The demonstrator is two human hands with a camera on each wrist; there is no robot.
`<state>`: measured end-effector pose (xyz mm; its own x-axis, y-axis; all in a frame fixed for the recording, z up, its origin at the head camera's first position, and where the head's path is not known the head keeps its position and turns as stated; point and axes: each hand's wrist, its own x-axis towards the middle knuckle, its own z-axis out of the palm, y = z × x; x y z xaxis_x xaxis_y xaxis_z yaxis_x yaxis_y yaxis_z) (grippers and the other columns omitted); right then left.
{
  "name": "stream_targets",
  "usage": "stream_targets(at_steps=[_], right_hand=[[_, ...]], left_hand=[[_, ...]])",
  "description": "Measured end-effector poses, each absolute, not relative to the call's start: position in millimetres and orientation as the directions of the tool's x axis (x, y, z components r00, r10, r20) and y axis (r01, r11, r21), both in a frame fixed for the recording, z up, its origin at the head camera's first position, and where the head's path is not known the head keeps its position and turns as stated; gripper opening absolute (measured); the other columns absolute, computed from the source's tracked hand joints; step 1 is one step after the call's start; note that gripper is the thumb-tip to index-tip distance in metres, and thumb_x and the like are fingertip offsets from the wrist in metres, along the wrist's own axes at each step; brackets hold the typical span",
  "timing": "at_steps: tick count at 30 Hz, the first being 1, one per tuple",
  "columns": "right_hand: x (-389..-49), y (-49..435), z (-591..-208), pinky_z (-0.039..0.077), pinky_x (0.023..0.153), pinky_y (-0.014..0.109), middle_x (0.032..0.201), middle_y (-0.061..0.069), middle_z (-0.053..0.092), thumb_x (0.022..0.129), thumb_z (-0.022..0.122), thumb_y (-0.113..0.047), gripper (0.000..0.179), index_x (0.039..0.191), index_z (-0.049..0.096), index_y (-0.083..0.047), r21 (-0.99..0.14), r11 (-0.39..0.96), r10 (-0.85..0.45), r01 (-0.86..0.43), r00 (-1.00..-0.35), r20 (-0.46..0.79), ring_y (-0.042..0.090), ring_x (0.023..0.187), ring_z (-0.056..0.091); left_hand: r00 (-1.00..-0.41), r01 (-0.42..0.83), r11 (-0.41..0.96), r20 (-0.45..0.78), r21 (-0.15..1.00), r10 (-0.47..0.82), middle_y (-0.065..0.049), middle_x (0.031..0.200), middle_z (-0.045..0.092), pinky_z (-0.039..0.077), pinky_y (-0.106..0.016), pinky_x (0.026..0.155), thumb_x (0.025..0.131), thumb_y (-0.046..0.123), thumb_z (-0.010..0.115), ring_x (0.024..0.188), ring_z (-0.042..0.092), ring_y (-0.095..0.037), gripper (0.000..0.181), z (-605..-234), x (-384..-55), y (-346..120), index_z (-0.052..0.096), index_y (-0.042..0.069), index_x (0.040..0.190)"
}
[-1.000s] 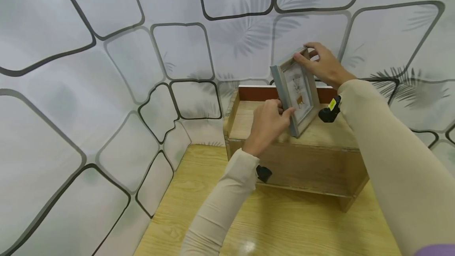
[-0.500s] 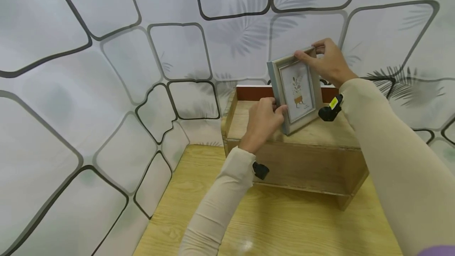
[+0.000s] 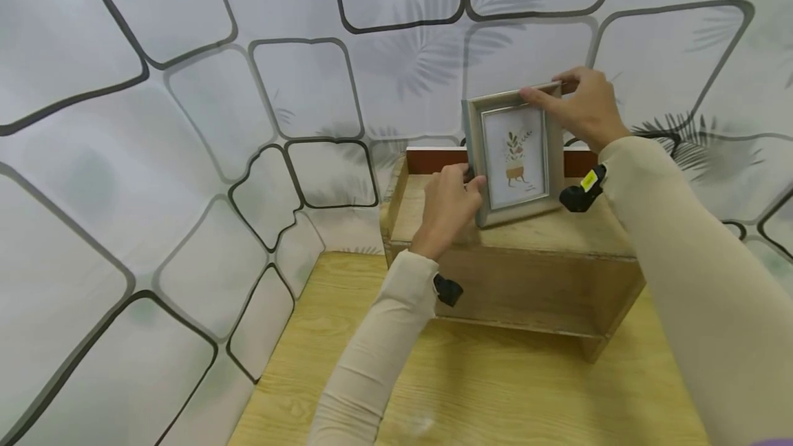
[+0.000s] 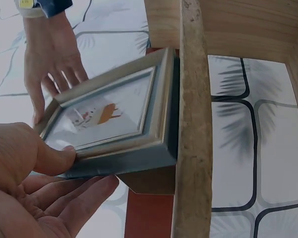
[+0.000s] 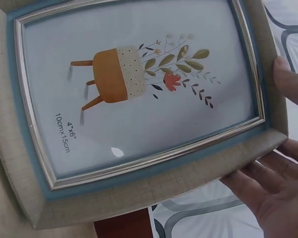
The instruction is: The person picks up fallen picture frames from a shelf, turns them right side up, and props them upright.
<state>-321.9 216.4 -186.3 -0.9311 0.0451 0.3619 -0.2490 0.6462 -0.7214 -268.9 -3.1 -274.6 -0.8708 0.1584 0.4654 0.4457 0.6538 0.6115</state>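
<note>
A picture frame (image 3: pixel 517 215) with a beige-silver border and blue-grey sides stands nearly upright on the top board of a small wooden shelf (image 3: pixel 427 226). Its picture (image 5: pixel 154 84) shows a plant in an orange pot, with "4"x6"" printed on it. My left hand (image 3: pixel 447 208) pinches the frame's left side, thumb on the front and fingers along the side, as the left wrist view shows. At the upper right corner my right hand (image 3: pixel 585 105) grips the frame, its thumb on the front border (image 5: pixel 278 94) and its fingers at the back.
The shelf stands on a yellow wood-grain table (image 3: pixel 347 336) close to the wall (image 3: pixel 204 122), which is papered with dark outlines and leaf prints. A reddish-brown strip with a white top edge (image 3: pixel 427 159) runs along the shelf's back. Below the top board is a compartment (image 3: pixel 526 291).
The frame has turned from an angled, tilted pose to face forward, and its lower edge has moved slightly left and back. Both hands have turned with it and kept their hold.
</note>
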Motion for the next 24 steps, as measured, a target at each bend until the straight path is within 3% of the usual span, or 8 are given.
stream_targets(at_steps=[4,12,19,24], right_hand=[[-321,219,-187,0.046,0.094,0.044,0.135,0.02,0.055,0.085,0.067,-0.068,0.095,0.148,0.047,0.0,-0.721,0.658,0.095,-0.22,-0.925,0.368,0.027,0.109,0.055],[-311,219,-189,0.047,0.098,0.049,0.139,0.023,0.055,0.083,0.067,-0.07,0.099,0.148,0.045,0.002,-0.741,0.649,0.181,-0.175,-0.91,0.373,0.028,0.108,0.057],[-303,214,-190,0.048,0.085,0.039,0.137,0.023,0.055,0.082,0.066,-0.072,0.098,0.143,0.048,0.003,-0.74,0.662,0.271,-0.119,-0.883,0.384,0.019,0.094,0.055],[-299,210,-191,0.047,0.092,0.045,0.131,0.022,0.058,0.082,0.066,-0.071,0.095,0.138,0.052,0.004,-0.728,0.677,0.307,-0.109,-0.857,0.413,0.023,0.097,0.056]], left_hand=[[-0.866,0.444,0.661,0.48,0.605,0.142,-0.011,0.102,0.077,0.057,-0.033,0.076,0.1,0.017,0.065,0.08,0.074,-0.018,0.023,-275,-272,-3,0.074,-0.001,0.113],[-0.865,0.434,0.649,0.489,0.624,0.109,-0.009,0.11,0.076,0.056,-0.037,0.087,0.1,0.014,0.064,0.1,0.073,-0.022,0.026,-277,-279,-2,0.072,0.0,0.12],[-0.861,0.436,0.643,0.501,0.63,0.094,-0.01,0.11,0.075,0.056,-0.039,0.087,0.1,0.012,0.063,0.097,0.073,-0.022,0.025,-278,-285,-2,0.072,0.001,0.121],[-0.854,0.443,0.642,0.513,0.626,0.09,-0.008,0.106,0.076,0.056,-0.04,0.085,0.1,0.011,0.063,0.096,0.073,-0.021,0.021,-279,-287,0,0.075,0.003,0.116]])
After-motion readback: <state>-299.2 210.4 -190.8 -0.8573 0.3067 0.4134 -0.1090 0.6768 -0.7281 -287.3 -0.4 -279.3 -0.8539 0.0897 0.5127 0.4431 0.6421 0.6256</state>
